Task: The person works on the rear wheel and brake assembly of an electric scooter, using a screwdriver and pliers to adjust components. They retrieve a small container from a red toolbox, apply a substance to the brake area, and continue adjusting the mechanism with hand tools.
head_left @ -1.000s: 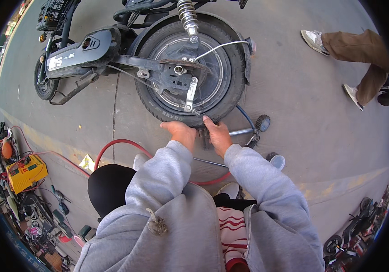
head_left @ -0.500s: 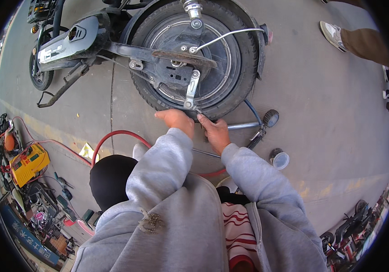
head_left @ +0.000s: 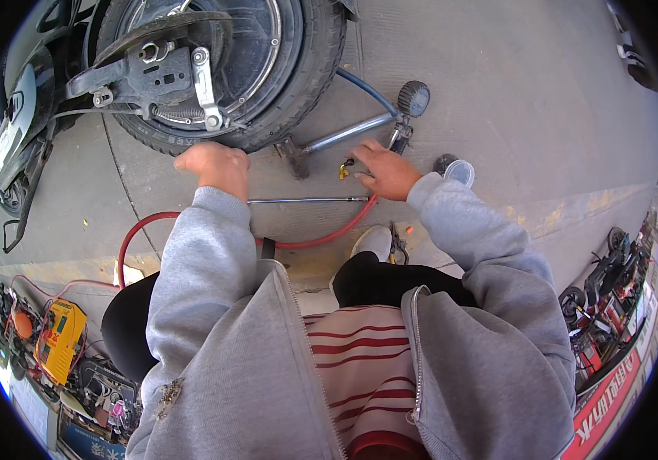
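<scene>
The wheel of an electric scooter lying on its side has a black tyre [head_left: 287,107]. My left hand [head_left: 220,167] is closed at the tyre's near edge, its fingertips hidden. Farther right, my right hand [head_left: 392,172] reaches low over the ground, finger and thumb apart. Just beyond those fingertips is a small brass fitting [head_left: 343,172] with a black part; no grip on it shows. A hammer with a silver handle [head_left: 344,133] lies between the tyre and a round pressure gauge [head_left: 413,99]. From the gauge, a blue hose [head_left: 367,87] runs toward the tyre.
A thin metal rod [head_left: 306,200] and a red hose [head_left: 329,236] lie close to my legs. To the right of my right hand stands a pale round tub [head_left: 459,173]. A yellow machine [head_left: 61,341] sits among parts at the lower left; parked bikes [head_left: 611,284] are at right.
My right hand has left the tyre edge and moved right, down to the brass fitting. My left hand stays at the tyre. The whole view has shifted, with the scooter now farther left.
</scene>
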Demonstrator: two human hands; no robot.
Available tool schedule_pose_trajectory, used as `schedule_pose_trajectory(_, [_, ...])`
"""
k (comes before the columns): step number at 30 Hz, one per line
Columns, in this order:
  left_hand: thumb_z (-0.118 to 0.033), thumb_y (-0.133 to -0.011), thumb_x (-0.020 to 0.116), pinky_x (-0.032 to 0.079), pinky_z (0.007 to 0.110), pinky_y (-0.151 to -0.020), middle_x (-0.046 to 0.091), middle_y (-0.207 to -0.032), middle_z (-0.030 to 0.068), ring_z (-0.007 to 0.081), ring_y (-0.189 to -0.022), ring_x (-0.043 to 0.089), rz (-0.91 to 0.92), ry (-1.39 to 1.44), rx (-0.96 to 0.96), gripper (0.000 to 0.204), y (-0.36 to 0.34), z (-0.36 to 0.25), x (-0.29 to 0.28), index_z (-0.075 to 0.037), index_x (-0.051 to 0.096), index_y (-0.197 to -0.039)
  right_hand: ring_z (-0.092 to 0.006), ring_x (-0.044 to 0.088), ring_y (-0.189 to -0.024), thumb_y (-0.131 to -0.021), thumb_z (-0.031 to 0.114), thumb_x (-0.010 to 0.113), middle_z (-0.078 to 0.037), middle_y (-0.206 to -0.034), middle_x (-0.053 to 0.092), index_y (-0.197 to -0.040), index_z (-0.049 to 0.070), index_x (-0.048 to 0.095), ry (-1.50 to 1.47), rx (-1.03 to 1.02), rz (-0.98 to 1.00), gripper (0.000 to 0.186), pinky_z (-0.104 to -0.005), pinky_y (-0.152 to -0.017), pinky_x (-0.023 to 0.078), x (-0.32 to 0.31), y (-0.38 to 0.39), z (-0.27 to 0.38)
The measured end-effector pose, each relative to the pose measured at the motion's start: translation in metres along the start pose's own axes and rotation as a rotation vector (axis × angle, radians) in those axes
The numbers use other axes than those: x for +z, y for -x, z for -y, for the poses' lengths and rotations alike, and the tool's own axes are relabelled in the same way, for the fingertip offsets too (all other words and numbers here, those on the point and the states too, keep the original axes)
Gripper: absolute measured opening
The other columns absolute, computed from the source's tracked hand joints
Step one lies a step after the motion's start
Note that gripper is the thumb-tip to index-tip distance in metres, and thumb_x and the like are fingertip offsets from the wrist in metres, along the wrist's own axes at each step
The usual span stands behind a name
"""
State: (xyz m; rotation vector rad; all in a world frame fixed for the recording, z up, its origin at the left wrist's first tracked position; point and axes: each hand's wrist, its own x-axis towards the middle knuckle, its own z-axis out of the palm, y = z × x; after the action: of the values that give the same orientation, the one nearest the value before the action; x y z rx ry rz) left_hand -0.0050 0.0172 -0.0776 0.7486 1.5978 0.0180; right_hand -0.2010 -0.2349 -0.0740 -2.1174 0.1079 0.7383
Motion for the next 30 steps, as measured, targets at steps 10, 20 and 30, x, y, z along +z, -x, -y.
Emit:
schedule_pose_trajectory(10, [-0.048,-0.095,0.026,0.024,0.048,-0.117,0.038,-0.155,0.0061,0.0264,-0.143,0.034,0.135,-0.165,0.154,0.065,0.018,-0.008,0.000,-0.012,0.042,-0.147,-0.0405,0.064,-0.086,-0.083,0.024,0.067,-0.022,-0.087,0.067,-0.088,0.001,0.063,0.049,0.806,-0.154,0.024,-0.0454,-0.078,0.051,0.102,0.195,-0.095])
schedule_pose_trajectory(20, [-0.045,-0.097,0.021,0.036,0.058,-0.109,0.044,-0.150,0.0045,0.0305,-0.138,0.040,0.311,-0.261,0.244,0.059,0.021,-0.012,-0.014,-0.018,0.048,-0.142,-0.0419,0.050,-0.107,-0.079,0.010,0.067,-0.023,-0.112,0.052,-0.111,-0.002,0.051,0.004,0.567,-0.728,0.038,-0.0476,-0.092,0.042,0.176,0.186,-0.082])
schedule_pose_trajectory(30, [-0.028,-0.090,0.061,0.048,0.043,-0.093,0.049,-0.128,0.0206,0.0351,-0.112,0.055,0.581,-1.874,1.346,0.047,-0.069,0.000,-0.146,-0.011,0.051,-0.133,-0.0341,0.055,-0.104,-0.082,0.009,0.065,-0.014,-0.109,0.055,-0.108,0.006,0.061,0.109,-0.019,-0.460,0.027,-0.0422,-0.089,0.047,0.086,0.091,-0.044])
